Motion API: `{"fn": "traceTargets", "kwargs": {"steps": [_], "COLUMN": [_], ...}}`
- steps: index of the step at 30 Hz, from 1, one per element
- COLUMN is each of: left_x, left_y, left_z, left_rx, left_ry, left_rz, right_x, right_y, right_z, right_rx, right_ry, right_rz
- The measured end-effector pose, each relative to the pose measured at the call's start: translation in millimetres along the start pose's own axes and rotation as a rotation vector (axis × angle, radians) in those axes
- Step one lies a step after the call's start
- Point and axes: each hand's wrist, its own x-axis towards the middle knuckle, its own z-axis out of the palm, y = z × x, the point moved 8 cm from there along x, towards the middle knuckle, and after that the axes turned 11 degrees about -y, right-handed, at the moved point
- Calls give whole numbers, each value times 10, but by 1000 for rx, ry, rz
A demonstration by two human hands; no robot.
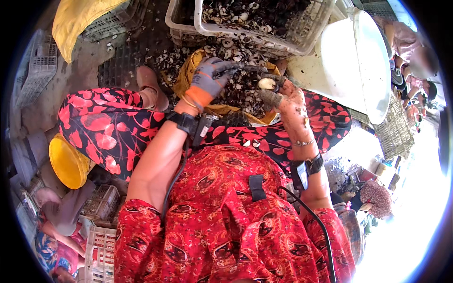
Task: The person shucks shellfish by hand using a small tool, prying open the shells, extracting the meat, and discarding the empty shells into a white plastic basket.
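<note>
My left hand (pixel 209 78), in a grey glove with an orange cuff, grips a small dark-stained knife (pixel 253 68). The blade points right, towards my other hand. Between the fingertips of my right hand (pixel 288 94) is a pale oval piece (pixel 267 84), whose exact kind I cannot tell. Dirty grey-brown covers wrap some of those fingers; the palm and wrist are bare and spattered. Below both hands an open yellow sack (pixel 189 72) holds dark and white scraps (pixel 247 100). Two small white bits (pixel 252 143) lie on my lap.
Plastic crates with scraps, the nearer one (pixel 233 31) rimmed in white, stand ahead. A large white tub (pixel 354 63) is at right. A yellow bucket (pixel 69 161) sits by my left knee. Cables run along my arms. Other people sit at both sides, one in a patterned top (pixel 377 200).
</note>
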Motion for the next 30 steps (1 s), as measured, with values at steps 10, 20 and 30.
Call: {"fn": "traceTargets", "kwargs": {"steps": [10,20,30], "left_x": [12,-119,-95], "left_y": [359,-798,700], "left_z": [-2,158,10], "left_rx": [113,-156,267], "left_ry": [-62,-91,116], "left_rz": [260,-440,288], "right_x": [21,-5,36], "right_y": [-131,-19,550], "right_z": [8,25,69], "right_rx": [-161,-13,1068], "right_ry": [-39,-33,103], "right_rz": [-66,-17,154]}}
